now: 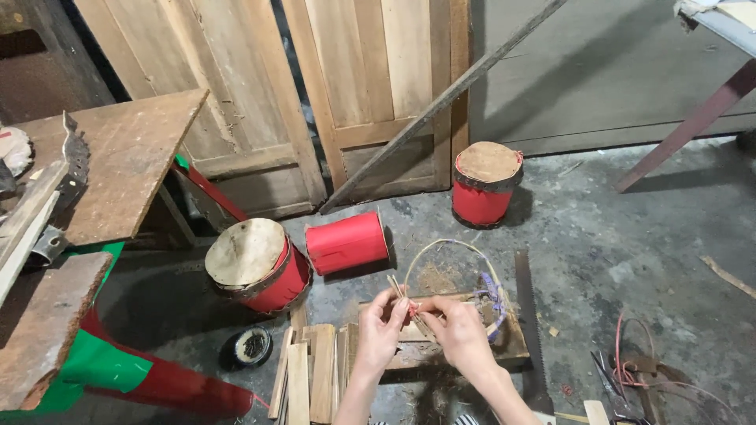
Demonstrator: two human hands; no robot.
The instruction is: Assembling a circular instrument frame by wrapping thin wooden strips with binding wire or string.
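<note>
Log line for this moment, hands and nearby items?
left hand: pinching thin sticks | right hand: pinching same sticks | below: wooden block, cane hoop | near: handsaw, red drums

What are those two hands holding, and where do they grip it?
Both hands, left hand and right hand, pinch thin bamboo sticks near their lower ends with the fingers.

Three red drums [346, 242] mid-frame, hand saw [529, 315] lower right, wooden doors [370, 79] along top, worn workbench [118, 157] upper left, stacked wood strips [311, 378] bottom centre
</note>
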